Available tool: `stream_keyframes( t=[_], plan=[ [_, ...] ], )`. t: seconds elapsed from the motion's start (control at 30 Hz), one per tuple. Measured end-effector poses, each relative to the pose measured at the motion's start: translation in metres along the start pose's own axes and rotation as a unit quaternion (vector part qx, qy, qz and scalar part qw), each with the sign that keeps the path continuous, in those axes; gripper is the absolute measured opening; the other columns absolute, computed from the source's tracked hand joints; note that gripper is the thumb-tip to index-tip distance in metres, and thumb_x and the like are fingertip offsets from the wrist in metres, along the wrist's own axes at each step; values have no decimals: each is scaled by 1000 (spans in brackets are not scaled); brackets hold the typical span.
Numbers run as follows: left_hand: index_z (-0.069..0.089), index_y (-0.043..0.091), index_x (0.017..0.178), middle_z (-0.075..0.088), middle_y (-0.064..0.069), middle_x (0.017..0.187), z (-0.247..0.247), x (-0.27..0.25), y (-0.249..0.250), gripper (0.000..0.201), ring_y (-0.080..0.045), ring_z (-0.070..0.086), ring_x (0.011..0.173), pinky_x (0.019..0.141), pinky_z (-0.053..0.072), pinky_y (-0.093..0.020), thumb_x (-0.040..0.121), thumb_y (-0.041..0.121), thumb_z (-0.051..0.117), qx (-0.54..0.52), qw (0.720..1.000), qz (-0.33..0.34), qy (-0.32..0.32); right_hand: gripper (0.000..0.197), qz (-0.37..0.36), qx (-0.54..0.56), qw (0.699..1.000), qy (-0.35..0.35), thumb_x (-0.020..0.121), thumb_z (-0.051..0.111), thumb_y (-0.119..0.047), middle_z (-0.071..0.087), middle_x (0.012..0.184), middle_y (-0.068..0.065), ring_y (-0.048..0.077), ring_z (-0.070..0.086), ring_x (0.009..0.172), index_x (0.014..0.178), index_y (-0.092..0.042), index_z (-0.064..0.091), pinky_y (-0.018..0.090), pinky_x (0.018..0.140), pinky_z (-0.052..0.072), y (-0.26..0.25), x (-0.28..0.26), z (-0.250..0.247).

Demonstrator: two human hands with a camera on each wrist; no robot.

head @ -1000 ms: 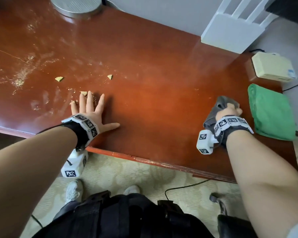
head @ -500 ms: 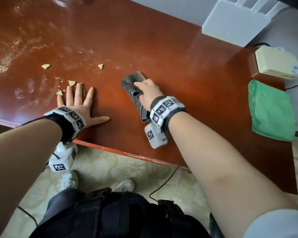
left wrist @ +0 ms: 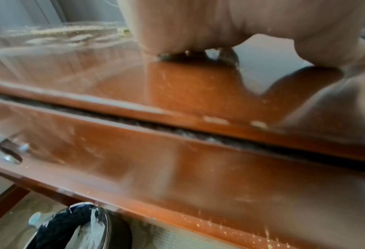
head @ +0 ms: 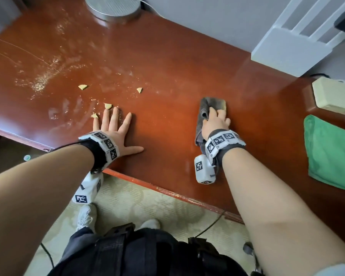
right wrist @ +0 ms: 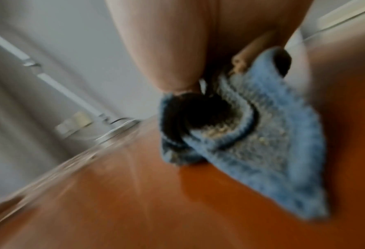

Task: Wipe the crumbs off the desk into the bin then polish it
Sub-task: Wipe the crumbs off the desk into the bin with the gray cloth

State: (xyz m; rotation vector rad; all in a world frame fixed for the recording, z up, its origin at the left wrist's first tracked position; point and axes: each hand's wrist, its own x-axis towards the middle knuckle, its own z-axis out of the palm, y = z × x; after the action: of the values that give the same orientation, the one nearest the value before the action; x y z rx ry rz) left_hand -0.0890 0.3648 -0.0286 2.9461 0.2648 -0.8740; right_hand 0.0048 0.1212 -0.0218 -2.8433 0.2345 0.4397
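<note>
Glossy red-brown wooden desk: streaked, unpolished.
Round steel bin with black liner: on the floor beneath the left front edge.
Right hand: clutching the crumpled grey-blue cloth; half a second ago mid-desk, now back rightward, so another sweep likely.
Left hand: flat, fingers spread, unmoved.
Pale biscuit crumbs: still at its fingertips, none binned.

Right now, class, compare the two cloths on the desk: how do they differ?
The grey cloth is bunched and crumpled under the right hand, mid-desk; the green cloth lies folded flat and untouched at the desk's right end. The grey one looks smaller and carries crumbs. Both rest on the desk.
</note>
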Motion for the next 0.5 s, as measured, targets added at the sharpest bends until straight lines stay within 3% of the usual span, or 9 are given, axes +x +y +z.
stream_keyframes(
  t=[0.13,0.27,0.37,0.43,0.5],
  plan=[
    [-24,31,144,-31,-7,151,-12,-2,-25,106,-28,-25,140,116,-9,-45,72,82,35,-5,1000,-7,12,51,-169,-17,983,-67,93,34,-2,24,147,5,32,30,127,141,-21,31,37,96,37,-70,-32,19],
    [-21,31,145,-28,-7,153,-31,7,-76,105,-28,-22,142,116,-7,-45,71,82,34,-45,996,-80,22,52,-243,8,957,-157,90,36,-1,31,142,8,31,40,124,137,-21,39,39,101,39,-94,-49,25],
    [-18,30,146,-24,-7,154,-43,21,-115,103,-28,-19,142,116,-5,-45,72,81,33,-47,993,-104,26,47,-169,82,980,-63,91,39,-4,36,138,12,34,44,121,135,-19,43,36,103,37,-86,-30,10],
    [-17,31,146,-23,-7,154,-50,32,-134,102,-29,-19,142,117,-4,-46,73,80,34,-46,994,-100,25,45,-61,94,994,20,93,41,-7,35,139,13,35,43,122,136,-18,42,38,103,36,-74,-10,4],
    [-17,32,146,-26,-6,154,-56,45,-150,101,-28,-21,142,117,-4,-47,74,79,35,-40,995,-88,15,48,48,66,996,26,93,40,-6,28,144,12,37,38,126,139,-19,37,42,104,34,-72,2,4]
  ],
)
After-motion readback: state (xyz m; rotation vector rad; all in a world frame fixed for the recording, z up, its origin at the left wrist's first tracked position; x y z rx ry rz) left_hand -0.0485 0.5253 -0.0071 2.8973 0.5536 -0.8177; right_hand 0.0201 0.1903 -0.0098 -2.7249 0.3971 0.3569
